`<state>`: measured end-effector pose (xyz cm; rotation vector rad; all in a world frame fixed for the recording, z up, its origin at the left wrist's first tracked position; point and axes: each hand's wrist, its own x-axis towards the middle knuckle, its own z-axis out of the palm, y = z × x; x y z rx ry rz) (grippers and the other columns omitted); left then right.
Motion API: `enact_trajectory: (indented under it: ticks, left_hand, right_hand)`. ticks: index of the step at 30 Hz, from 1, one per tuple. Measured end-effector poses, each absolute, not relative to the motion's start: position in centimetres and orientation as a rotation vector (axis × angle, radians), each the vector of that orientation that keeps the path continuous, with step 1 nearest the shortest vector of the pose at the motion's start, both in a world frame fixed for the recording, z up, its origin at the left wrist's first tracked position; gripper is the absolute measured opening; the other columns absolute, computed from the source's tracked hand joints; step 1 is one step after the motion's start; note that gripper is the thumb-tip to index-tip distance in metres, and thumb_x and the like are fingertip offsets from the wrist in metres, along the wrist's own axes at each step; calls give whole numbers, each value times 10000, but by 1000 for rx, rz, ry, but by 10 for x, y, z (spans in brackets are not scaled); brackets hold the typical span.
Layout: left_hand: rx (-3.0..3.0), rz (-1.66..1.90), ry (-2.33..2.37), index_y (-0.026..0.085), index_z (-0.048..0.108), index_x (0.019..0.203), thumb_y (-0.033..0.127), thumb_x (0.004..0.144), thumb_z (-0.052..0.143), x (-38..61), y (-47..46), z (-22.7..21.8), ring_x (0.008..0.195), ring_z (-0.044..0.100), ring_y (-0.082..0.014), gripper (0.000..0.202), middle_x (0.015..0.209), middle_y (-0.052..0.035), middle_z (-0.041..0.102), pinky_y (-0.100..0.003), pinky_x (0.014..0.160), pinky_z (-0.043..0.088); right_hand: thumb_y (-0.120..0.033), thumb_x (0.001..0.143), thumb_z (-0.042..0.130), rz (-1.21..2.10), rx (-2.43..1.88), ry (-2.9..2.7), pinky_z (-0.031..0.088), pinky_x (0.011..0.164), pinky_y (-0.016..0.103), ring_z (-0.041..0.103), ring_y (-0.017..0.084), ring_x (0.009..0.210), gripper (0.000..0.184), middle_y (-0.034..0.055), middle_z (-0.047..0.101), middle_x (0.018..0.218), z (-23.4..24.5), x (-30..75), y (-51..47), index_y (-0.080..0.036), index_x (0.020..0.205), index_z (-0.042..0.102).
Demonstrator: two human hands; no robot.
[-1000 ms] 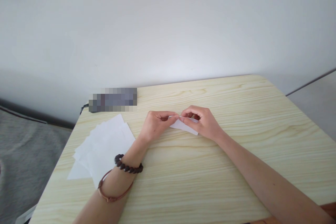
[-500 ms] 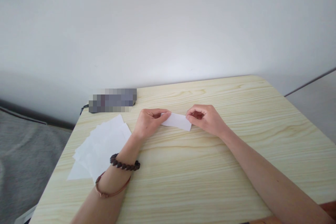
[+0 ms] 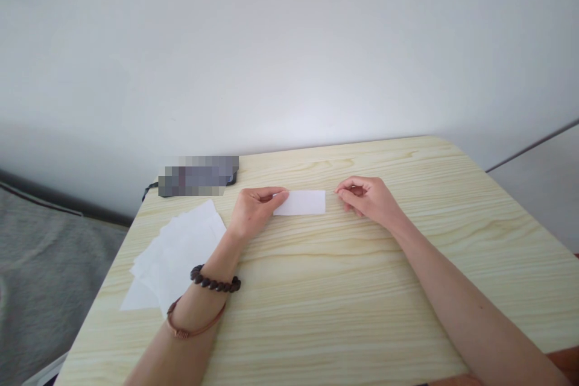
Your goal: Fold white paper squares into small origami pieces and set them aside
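My left hand [image 3: 257,211] pinches the left end of a small white rectangular piece of paper [image 3: 303,202] between thumb and fingers. The strip looks level, its long side running left to right. Just past its right edge, apart from it, is my right hand [image 3: 364,198], thumb and forefinger tips brought together with nothing visible between them. Beside my left forearm lies a fanned stack of white paper sheets [image 3: 181,247], partly covered by that arm. A dark beaded bracelet [image 3: 215,281] and a brown cord bracelet [image 3: 199,333] circle my left wrist and forearm.
Everything rests on a light wood-grain table [image 3: 316,313] pushed against a white wall [image 3: 289,54]. A dark, pixelated object [image 3: 199,178] with a strap sits at the back left corner. Grey fabric [image 3: 45,277] is left of the table.
My right hand has let go of the paper's right end and moved slightly right. The paper, still in my left hand, has turned from slanting to nearly level. The view shifted a little.
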<state>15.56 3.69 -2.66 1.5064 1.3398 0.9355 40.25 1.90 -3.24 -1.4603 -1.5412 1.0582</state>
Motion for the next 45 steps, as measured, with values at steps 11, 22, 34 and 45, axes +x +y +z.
enact_trajectory:
  ticks: [11, 22, 34, 45]
  left_hand:
    - [1686, 858, 1168, 135, 778, 827, 347, 766, 652, 169, 27, -25, 636, 660, -163, 254, 778, -59, 757, -218, 561, 502]
    - [1801, 785, 1365, 129, 764, 763, 268, 733, 564, 171, 25, -21, 573, 650, -147, 246, 647, -25, 729, -201, 522, 475]
    - [1805, 765, 1225, 152, 746, 878, 459, 822, 578, 168, 28, -18, 560, 594, -122, 354, 753, -43, 740, -210, 498, 429]
    - [1966, 684, 1262, 138, 713, 754, 460, 876, 493, 165, 29, -21, 518, 412, -103, 409, 549, 14, 540, -213, 473, 305]
  right_hand:
    - [-311, 908, 524, 757, -1199, -1979, 408, 566, 230, 593, 123, 635, 228, 20, 702, 756, -33, 376, 9, -184, 828, 695]
    - [-321, 910, 531, 681, -1184, -2057, 398, 606, 233, 591, 125, 649, 236, 18, 695, 746, -29, 392, 14, -186, 787, 682]
    - [-369, 888, 557, 881, -1190, -2047, 385, 545, 227, 575, 123, 626, 259, 21, 695, 731, -30, 397, 15, -184, 790, 710]
    - [-387, 915, 523, 763, -1302, -1992, 438, 625, 278, 610, 168, 710, 309, 53, 709, 780, -32, 398, 18, -184, 770, 705]
